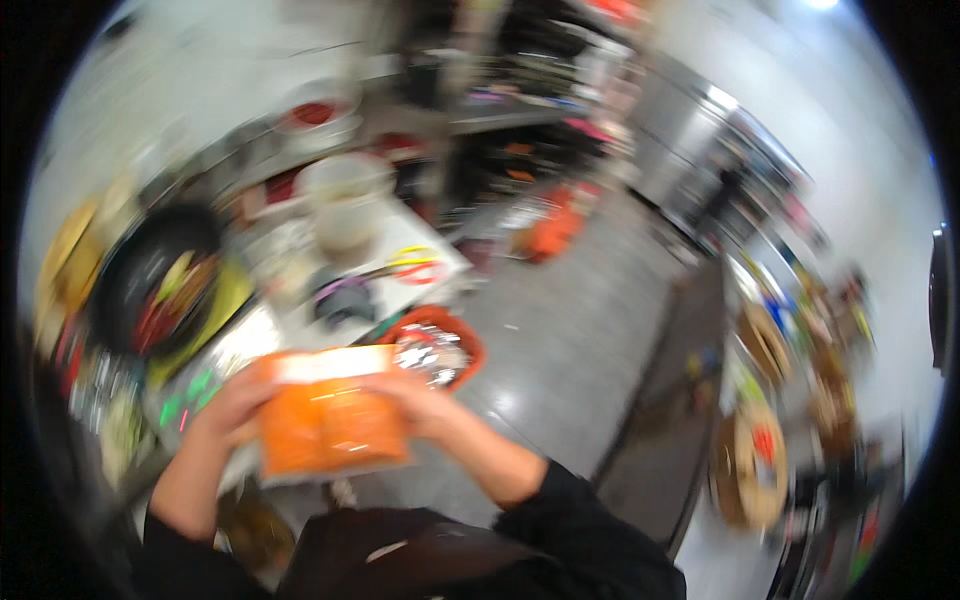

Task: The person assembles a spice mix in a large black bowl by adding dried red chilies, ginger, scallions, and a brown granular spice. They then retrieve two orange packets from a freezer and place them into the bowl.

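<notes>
Between my two hands I hold an orange plastic package [334, 427] with a pale band along its top edge; the blur hides what is inside. My left hand [244, 401] grips its upper left side. At the upper right side is my right hand [416, 401], with the thumb over the front. Just beyond the package stands a red-orange basket [471, 349] holding shiny clear plastic packaging. A dark bowl-like object [345, 304] and a light tub [345, 202] rest on the white worktop [390, 300].
To the left is a large black wok or bowl [120, 300] with reddish and green food in it. A dark shelf [517, 120] stands ahead, with a red-orange bag or basket [555, 225] near its foot. At right are a long dark counter [652, 420] and a round wooden board or lid [727, 465].
</notes>
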Demonstrator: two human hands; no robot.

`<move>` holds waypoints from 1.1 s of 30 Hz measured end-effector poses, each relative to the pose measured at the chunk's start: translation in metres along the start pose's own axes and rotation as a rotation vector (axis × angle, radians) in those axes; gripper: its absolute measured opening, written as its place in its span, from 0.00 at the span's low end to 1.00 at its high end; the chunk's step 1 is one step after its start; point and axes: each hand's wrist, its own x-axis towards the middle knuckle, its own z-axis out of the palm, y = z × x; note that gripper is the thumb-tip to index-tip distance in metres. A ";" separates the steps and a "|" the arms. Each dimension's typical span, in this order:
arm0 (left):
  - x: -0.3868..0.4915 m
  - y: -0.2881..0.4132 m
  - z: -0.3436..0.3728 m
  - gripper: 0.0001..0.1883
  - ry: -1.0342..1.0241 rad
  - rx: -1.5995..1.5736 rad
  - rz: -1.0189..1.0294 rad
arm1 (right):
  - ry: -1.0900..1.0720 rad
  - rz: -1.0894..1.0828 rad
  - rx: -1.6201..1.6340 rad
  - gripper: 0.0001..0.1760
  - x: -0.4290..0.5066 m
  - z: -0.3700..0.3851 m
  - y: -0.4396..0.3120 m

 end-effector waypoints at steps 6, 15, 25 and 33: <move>-0.011 0.125 -0.056 0.22 -0.059 0.313 0.185 | -0.352 -0.293 0.174 0.15 0.110 0.094 -0.035; -0.016 0.232 -0.170 0.26 0.113 0.401 0.308 | -0.371 -0.331 0.133 0.16 0.247 0.174 -0.058; -0.003 0.239 -0.225 0.32 0.313 0.567 0.253 | 0.070 -0.525 -0.703 0.13 0.305 0.184 -0.056; -0.021 0.222 -0.247 0.23 0.335 0.437 0.283 | -0.267 -0.278 -0.375 0.18 0.337 0.168 -0.054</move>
